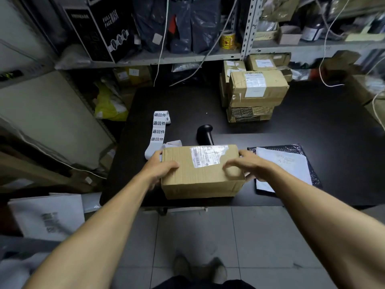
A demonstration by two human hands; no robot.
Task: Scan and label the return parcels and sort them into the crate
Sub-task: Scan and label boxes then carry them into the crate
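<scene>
The big black counter (pixel 291 113) fills the middle of the view, under metal shelves (pixel 187 56) packed with bags and boxes. At the back right of the counter sits a stack of brown parcels (pixel 256 94). They look like they are waiting their turn.

At the near edge of the counter lies one cardboard parcel (pixel 200 172), with a white shipping label (pixel 207 156) on its top. Its long side runs left to right, straight across in front of the person. The left hand (pixel 160 170) holds the left end, with the thumb on top and the fingers round the side. The right hand (pixel 248 167) holds the right end, with fingers curled over the top edge. So both hands clamp the parcel, one at each end, and both are equally near.

Just to the right lies a dark mailer bag (pixel 291 163) with a white sheet on it.

Right behind the parcel stands the black scanner (pixel 205 132). It is closer to the right hand, I think. To the left is a strip of return stickers (pixel 158 127), nearer the left hand.

No crate can be picked out for sure.
</scene>
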